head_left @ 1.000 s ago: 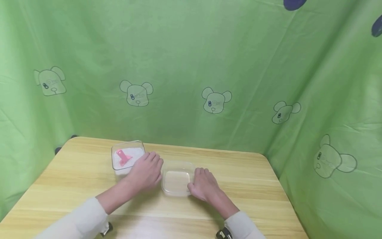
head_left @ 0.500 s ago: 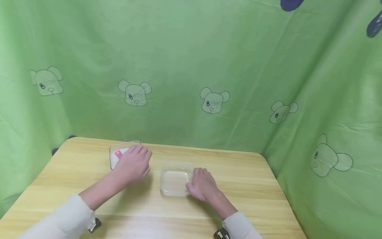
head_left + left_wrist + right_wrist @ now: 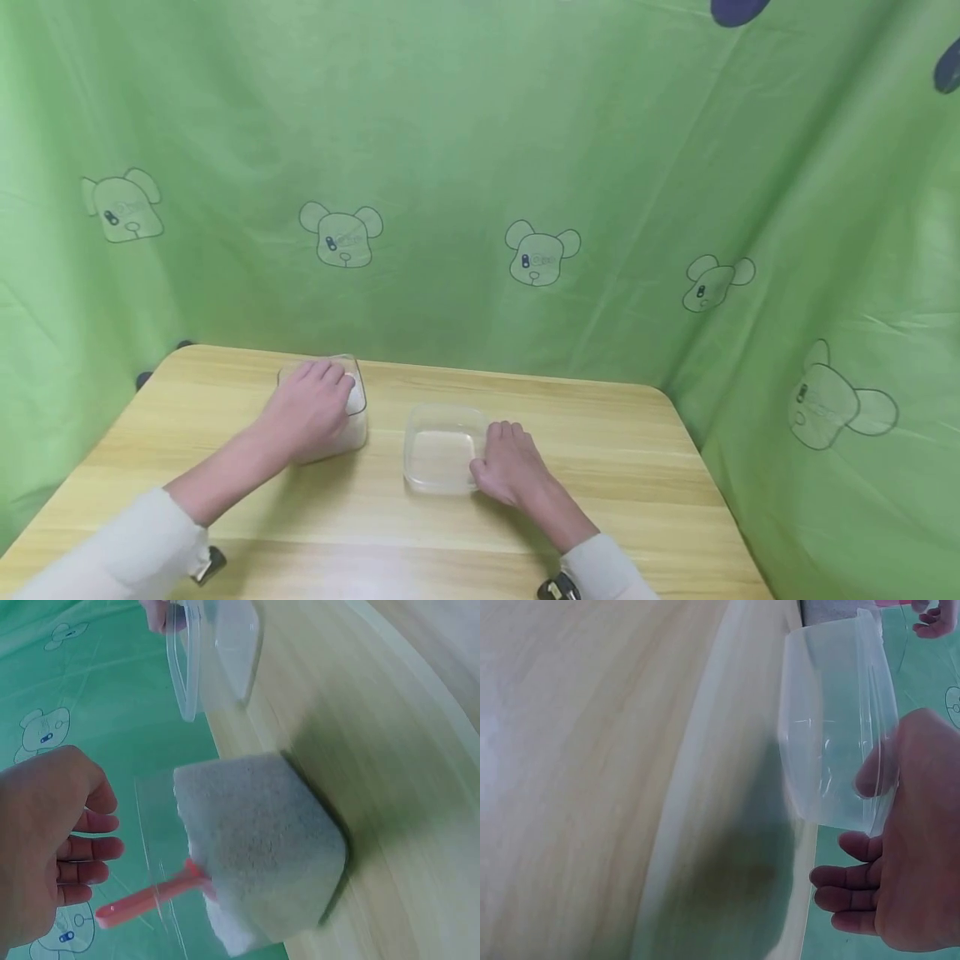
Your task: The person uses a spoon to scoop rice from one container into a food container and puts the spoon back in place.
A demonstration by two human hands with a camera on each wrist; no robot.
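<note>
At the left of the table (image 3: 390, 533), a clear square-topped container (image 3: 354, 437) holds white grainy material (image 3: 255, 832). A pink plastic scoop (image 3: 139, 904) is stuck into it, its long handle slanting up and out past the rim toward the left hand (image 3: 307, 410). That hand is the nearer of the 2: it hangs above the container with 4 fingers loosely bent, holding nothing, its tips just beside the handle's end and apparently not touching. To the right, well apart from the scoop, sits a lower clear square plastic tub (image 3: 445, 454). The right hand (image 3: 513, 467) grips its right rim, the thumb seen through the clear plastic.
</note>
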